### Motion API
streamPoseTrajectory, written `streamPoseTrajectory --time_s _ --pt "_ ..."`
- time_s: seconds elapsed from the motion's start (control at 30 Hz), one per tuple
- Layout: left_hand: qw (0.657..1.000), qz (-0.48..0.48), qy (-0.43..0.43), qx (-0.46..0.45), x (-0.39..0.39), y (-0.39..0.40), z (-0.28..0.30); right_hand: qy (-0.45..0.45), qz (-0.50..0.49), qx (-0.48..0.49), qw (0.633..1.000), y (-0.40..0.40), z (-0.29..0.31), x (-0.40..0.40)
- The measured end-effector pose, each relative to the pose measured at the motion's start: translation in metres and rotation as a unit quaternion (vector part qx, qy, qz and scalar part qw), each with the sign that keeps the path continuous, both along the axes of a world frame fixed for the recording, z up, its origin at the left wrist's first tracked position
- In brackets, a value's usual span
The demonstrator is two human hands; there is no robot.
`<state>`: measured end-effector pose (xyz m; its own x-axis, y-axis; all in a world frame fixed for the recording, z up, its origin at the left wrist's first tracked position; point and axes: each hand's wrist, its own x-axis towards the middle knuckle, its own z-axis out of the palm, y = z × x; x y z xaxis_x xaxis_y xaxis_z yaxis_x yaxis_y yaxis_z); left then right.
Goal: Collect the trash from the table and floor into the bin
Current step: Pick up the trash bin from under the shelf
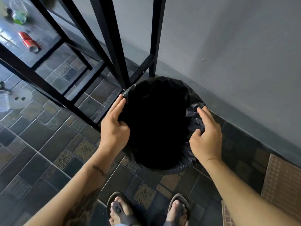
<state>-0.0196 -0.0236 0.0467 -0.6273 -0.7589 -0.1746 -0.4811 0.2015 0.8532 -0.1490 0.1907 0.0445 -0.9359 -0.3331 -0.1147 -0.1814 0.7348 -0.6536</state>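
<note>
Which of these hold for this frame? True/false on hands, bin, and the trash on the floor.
1. Both hands are on the rim of the bin. True: the left hand and the right hand sit on opposite sides of the bin.
2. The bin is unlined. False: a black bag is folded over its rim.
3. A red can lies on the floor. True: it is on its side beyond the black metal frame.
4. The right hand holds the can. False: the can lies far from both hands.
5. The bin stands in the open middle of the floor. False: it stands next to the wall.
</note>
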Motion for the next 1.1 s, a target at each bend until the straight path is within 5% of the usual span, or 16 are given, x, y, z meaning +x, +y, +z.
streamPoseTrajectory --time_s 0.23,0.67,0.9,1.1 --pt "0.984 0.038 0.102 0.143 0.005 -0.012 0.175 -0.020 -0.020 -0.082 0.996 -0.003 0.154 0.000" --pt "0.983 0.049 0.166 0.057 0.044 -0.009 0.502 0.039 0.091 -0.160 0.982 -0.017 0.481 0.009" --pt "0.965 0.099 0.229 0.076 0.077 -0.025 0.609 0.086 0.090 -0.244 0.962 -0.052 0.593 0.023" --pt "0.917 0.203 0.318 0.128 0.122 -0.078 0.637 0.100 0.129 -0.285 0.945 -0.115 0.638 0.063"
